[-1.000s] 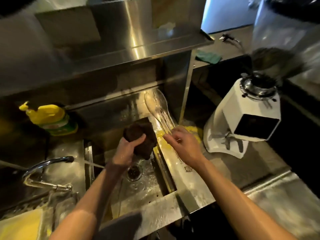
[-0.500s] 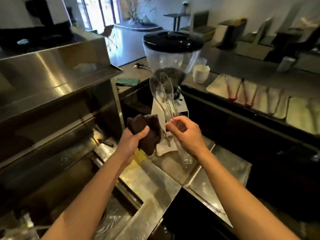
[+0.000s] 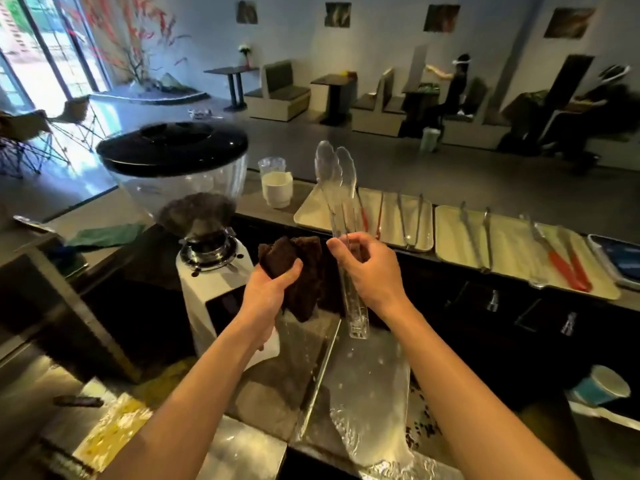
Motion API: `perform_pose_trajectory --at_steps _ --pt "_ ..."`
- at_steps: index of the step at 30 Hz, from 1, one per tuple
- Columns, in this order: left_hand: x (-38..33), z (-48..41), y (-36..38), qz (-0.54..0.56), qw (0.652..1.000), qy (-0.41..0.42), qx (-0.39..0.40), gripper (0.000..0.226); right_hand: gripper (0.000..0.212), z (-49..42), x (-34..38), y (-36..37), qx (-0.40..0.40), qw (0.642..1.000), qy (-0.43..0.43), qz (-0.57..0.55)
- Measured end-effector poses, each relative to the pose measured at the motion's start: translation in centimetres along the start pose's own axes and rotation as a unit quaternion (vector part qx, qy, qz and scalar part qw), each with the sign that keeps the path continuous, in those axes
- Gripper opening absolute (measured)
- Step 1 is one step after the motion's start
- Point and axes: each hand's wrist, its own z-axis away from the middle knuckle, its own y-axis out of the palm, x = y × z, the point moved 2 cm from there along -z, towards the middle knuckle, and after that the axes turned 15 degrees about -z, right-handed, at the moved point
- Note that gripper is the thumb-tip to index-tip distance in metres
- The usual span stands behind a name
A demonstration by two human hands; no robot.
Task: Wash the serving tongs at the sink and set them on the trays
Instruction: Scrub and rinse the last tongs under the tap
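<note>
The right hand (image 3: 374, 271) is clamped around the middle of the clear tongs (image 3: 341, 188), holding them upright with tips up, above the wet steel table (image 3: 367, 382) and short of the trays (image 3: 512, 237). The left hand (image 3: 266, 292) grips a dark cloth (image 3: 301, 265) just beside them. Washing looks finished, perhaps with a wipe pending. What remains is laying the tongs on a tray, where other tongs (image 3: 410, 220) lie.

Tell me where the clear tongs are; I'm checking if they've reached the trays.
Head view, centre: the right hand grips the clear tongs upright, beside the brown cloth in the left hand, not on the leftmost tray.
</note>
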Motion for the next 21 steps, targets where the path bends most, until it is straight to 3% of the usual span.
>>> perform_pose_trajectory --at_steps 7,15,21 --pt "0.1 -9.0 2.6 -0.016 0.997 -0.043 -0.066 0.035 0.056 -10.3 -2.3 -1.1 0.036 0.998 0.048 0.029" --pt "0.7 -18.9 2.7 0.008 0.99 -0.052 -0.13 0.011 0.037 -23.0 -6.4 2.3 0.107 0.983 0.099 0.114" --pt "2.0 -22.4 2.6 0.002 0.981 -0.072 -0.179 0.008 0.044 -28.3 -9.7 6.4 0.149 0.969 0.106 0.164"
